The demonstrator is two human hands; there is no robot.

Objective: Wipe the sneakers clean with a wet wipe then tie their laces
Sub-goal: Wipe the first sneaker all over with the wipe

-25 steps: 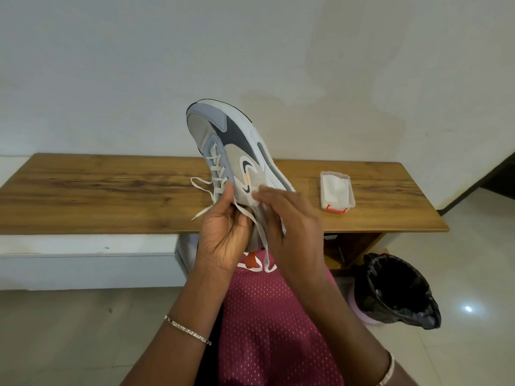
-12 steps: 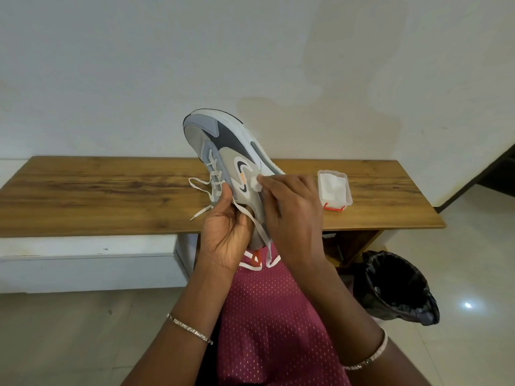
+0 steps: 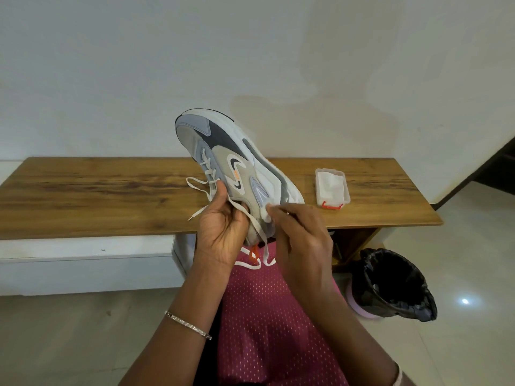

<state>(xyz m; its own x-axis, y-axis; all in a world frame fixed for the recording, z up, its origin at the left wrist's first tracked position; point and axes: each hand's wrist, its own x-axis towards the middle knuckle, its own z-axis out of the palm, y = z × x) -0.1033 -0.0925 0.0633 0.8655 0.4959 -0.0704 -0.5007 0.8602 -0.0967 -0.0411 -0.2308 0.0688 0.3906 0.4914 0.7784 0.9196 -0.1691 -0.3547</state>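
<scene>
**Sneaker held up, wipe at its heel side**

While the left hand (image 3: 223, 232) grips the sneaker (image 3: 231, 168) from below near the tongue, thumb up against the eyelets and fingers curled under it, the shoe is held in the air at the centre of the frame, toe pointing to the upper left and sole turned to the right. Its upper is pale grey and beige with light blue panels, a dark grey band along the side and a thick white sole. The white laces (image 3: 206, 188) hang loose and untied, one end trailing to the left, another dropping across the left palm toward the lap. The right hand (image 3: 301, 235) pinches a small white wet wipe (image 3: 266, 211) between its fingertips and presses it to the side of the shoe near the heel.

Behind the shoe runs a long wooden table (image 3: 97, 196) against a plain off-white wall. On it, right of centre, lies an open clear tub of wipes (image 3: 331, 188) with a red clasp. A black-lined bin (image 3: 395, 285) stands on the pale tiled floor at lower right. Maroon dotted fabric covers the lap at the bottom.

A swoosh-shaped logo in dark grey and white sits on the shoe's side, with a small orange mark beside it too small to read.
</scene>
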